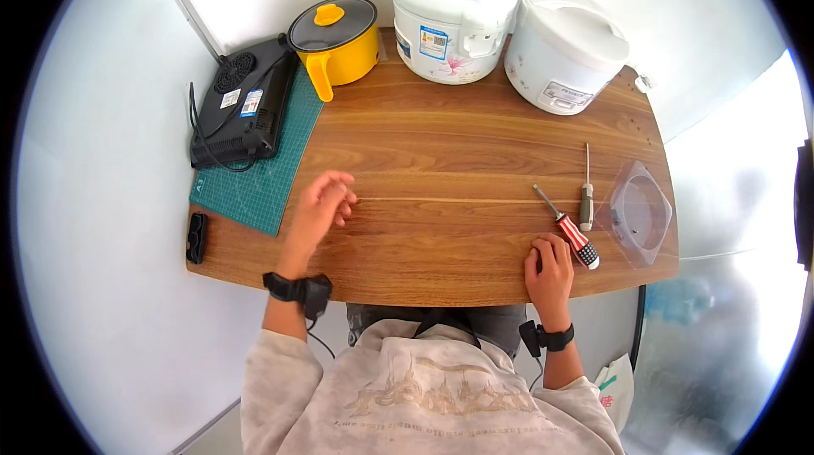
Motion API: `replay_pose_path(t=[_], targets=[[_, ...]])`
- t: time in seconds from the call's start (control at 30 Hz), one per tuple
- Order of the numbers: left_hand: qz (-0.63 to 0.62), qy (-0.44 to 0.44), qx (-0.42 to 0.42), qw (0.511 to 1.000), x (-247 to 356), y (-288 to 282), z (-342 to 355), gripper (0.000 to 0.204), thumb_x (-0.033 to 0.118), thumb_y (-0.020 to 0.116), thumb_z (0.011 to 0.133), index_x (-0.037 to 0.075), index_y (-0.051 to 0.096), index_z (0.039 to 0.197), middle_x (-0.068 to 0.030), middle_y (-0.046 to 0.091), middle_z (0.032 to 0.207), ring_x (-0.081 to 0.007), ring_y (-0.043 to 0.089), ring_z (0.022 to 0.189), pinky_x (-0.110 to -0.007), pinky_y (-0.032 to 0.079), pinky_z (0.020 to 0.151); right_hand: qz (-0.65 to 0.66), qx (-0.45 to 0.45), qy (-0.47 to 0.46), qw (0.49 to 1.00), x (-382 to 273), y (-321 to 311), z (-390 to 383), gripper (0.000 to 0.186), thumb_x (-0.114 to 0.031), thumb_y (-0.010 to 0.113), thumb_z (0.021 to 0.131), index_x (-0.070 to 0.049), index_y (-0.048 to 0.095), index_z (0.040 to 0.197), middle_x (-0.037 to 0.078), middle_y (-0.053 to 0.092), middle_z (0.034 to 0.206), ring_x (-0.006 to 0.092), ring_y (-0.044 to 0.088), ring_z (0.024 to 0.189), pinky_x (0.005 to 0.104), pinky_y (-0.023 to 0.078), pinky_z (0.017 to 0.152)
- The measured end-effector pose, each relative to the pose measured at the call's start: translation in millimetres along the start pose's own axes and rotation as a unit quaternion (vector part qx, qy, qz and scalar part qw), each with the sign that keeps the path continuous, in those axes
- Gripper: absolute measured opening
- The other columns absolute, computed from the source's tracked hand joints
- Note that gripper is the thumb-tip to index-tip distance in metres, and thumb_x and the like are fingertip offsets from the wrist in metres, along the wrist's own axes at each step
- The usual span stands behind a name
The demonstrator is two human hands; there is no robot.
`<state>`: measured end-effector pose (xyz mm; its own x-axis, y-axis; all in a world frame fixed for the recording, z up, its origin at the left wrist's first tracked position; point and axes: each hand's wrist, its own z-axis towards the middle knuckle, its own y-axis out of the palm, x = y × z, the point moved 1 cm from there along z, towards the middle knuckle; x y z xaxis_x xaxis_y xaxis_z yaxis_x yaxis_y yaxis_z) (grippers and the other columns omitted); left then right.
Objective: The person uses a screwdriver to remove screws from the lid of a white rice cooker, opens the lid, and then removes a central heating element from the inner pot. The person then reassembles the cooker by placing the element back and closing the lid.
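My left hand point(325, 200) hovers over the left part of the wooden table point(424, 175), right of the green cutting mat point(267, 192). Its fingers are loosely bent and apart, and nothing is in them. Palm down near the front edge on the right rests my right hand point(551, 273), open with its fingers loosely bent. Beside it, apparently not gripped, lies a screwdriver with a red-and-white striped handle point(577, 240). Farther back is a second screwdriver with a grey handle point(587, 205). A clear plastic tray point(623, 239) with small dark bits in it lies right of both.
On the mat sits an upturned black appliance point(271, 128) with a fan vent and a cord. A yellow pot point(352, 61) with a glass lid and two white rice cookers point(454, 31) point(543, 61) line the back. A small black object point(197, 239) lies at the left edge.
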<state>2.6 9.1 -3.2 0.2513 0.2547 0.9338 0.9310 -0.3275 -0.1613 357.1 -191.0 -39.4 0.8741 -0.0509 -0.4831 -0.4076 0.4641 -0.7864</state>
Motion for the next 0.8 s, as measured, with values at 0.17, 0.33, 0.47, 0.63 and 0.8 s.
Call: replay_pose_path(t=[0.17,0.33,0.47,0.63,0.8], targets=[[0.008,0.047,0.043,0.998,39.2,-12.6,30.3,0.017,0.018,0.054,0.101,0.011,0.064,0.113,0.0001,0.067,0.09,-0.0061,0.059,0.076,-0.022,0.049,0.062,-0.007,0.009,-0.015,1.0,-0.1,-4.8,-0.6,0.014,0.003,0.066,0.083,-0.001,0.065,0.096,0.015,0.063,0.106,0.0348,0.062,0.098,0.0425,0.052,0.086],[0.016,0.094,-0.05,0.994,75.0,35.8,39.6,0.016,0.018,0.053,0.102,0.011,0.065,0.11,0.0012,0.065,0.09,-0.0064,0.059,0.08,-0.021,0.047,0.063,-0.009,0.023,-0.027,0.999,6.9,-10.6,-4.4,0.015,-0.001,0.068,0.082,-0.002,0.065,0.096,0.013,0.063,0.106,0.0329,0.063,0.097,0.0413,0.053,0.085],[0.065,0.103,-0.145,0.982,81.3,89.3,44.9,0.017,0.019,0.054,0.103,0.009,0.065,0.112,-0.0004,0.067,0.093,-0.007,0.06,0.084,-0.023,0.049,0.068,0.047,0.003,-0.029,0.998,6.0,-18.5,1.3,0.021,-0.002,0.07,0.08,-0.003,0.062,0.1,0.012,0.063,0.107,0.0318,0.064,0.096,0.0413,0.054,0.084],[0.124,0.094,-0.318,0.935,75.6,159.0,36.9,0.018,0.017,0.056,0.102,0.005,0.064,0.113,-0.0031,0.068,0.097,-0.0086,0.062,0.086,-0.024,0.051,0.075,-0.035,0.055,-0.024,0.998,12.2,-70.1,14.9,0.028,-0.005,0.071,0.081,-0.004,0.062,0.107,0.013,0.062,0.112,0.033,0.063,0.099,0.0417,0.053,0.084],[0.147,0.145,-0.37,0.906,88.9,190.9,35.2,0.018,0.014,0.055,0.102,0.003,0.063,0.113,-0.0048,0.069,0.098,-0.0099,0.064,0.089,-0.024,0.051,0.077,-0.146,-0.024,0.027,0.989,26.5,-88.2,17.6,0.046,-0.018,0.076,0.083,-0.005,0.057,0.123,0.013,0.058,0.12,0.0317,0.06,0.103,0.0416,0.05,0.087]])
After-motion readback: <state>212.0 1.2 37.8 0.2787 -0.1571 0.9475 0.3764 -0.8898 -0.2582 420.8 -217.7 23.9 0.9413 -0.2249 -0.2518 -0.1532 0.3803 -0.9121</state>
